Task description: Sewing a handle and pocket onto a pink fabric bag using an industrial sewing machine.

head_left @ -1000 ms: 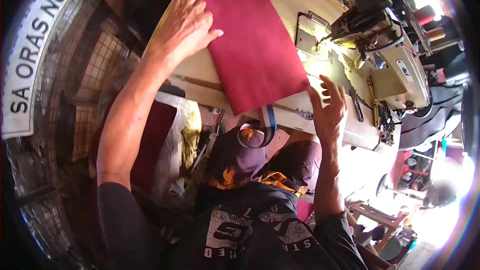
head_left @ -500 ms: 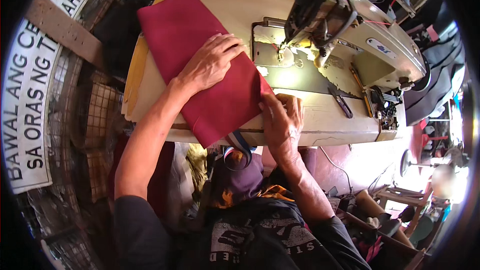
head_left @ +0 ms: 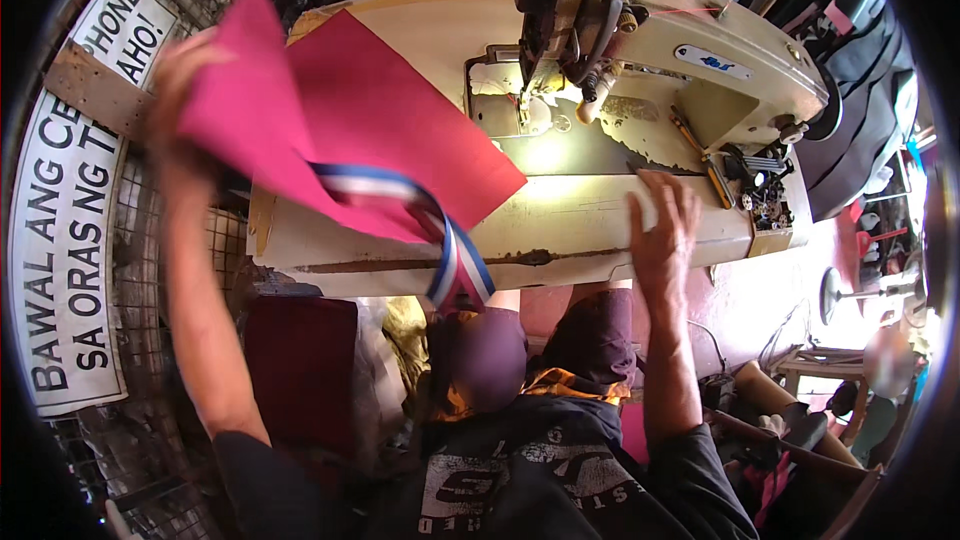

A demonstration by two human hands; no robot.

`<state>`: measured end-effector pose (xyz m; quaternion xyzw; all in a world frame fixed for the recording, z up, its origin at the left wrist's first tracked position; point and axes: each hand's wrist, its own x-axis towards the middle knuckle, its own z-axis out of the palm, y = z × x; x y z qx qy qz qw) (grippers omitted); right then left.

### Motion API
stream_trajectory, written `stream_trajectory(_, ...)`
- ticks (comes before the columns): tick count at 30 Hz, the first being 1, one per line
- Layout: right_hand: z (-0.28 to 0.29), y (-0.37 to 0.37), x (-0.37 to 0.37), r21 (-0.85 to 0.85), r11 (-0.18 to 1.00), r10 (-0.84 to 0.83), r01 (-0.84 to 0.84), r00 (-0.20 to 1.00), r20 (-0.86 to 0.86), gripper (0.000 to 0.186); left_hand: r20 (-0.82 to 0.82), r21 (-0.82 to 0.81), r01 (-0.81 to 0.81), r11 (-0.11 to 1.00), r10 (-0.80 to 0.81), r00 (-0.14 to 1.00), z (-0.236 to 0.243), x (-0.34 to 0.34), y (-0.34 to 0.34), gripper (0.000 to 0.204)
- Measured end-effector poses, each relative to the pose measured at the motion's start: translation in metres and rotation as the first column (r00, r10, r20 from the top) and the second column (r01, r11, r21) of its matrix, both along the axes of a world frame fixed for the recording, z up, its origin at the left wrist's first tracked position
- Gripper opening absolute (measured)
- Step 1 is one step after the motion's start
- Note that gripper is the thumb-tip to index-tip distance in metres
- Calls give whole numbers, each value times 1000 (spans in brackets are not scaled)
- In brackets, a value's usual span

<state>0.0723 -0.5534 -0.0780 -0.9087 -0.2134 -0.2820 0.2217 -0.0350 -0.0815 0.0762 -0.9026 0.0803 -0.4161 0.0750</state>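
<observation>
Up and leftward goes the near end of the maroon fabric panel (head_left: 390,120), which half a second ago lay flat on the sewing table (head_left: 590,215) under both my hands. My left hand (head_left: 185,90) has swung out to the far left with it, and my right hand (head_left: 665,230) has let go of the cloth and drifted right.

My left fingers, smeared by motion, are closed round the lifted edge; I cannot tell how each one sits. From there the panel folds over on itself, its raised flap standing bright pink in the light, while the rest lies on the table left of the sewing machine (head_left: 745,55), one corner pointing toward the table's front middle. A blue, white and red striped ribbon (head_left: 380,184) shows along the flap's underside, then loops down past the table's front edge above my lap.

My right fingers hold no cloth: they are parted and slightly bent, thumb well away from them, over the front of the table. A dark tool (head_left: 637,157) pokes out just beyond their tips; whether I touch it, I cannot tell. Farther right lie a yellow-and-black tool (head_left: 705,155) and a cluster of small metal parts (head_left: 768,190). Lamplight falls round the machine's needle.
</observation>
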Motion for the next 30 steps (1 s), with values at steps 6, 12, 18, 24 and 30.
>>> stream_trajectory(6,-24,-44,17,-19,988,-156,155,980,-126,33,-259,63,-559,827,555,791,-14,-165,-51,32)
stream_trajectory(12,-4,-2,-34,122,992,8,-17,997,73,34,-847,-415,-269,869,-262,462,-29,-130,-77,70)
stream_trajectory(18,-54,40,-154,306,888,461,-344,646,-609,46,-891,-392,54,918,-394,224,-61,-8,-45,85)
stream_trajectory(24,-91,58,-140,695,693,674,192,172,-719,60,-553,-833,-201,515,-769,320,-64,53,-42,65)
stream_trajectory(30,-88,50,-129,616,774,617,144,44,-786,41,-666,-254,-16,967,-162,728,-139,29,-20,60)
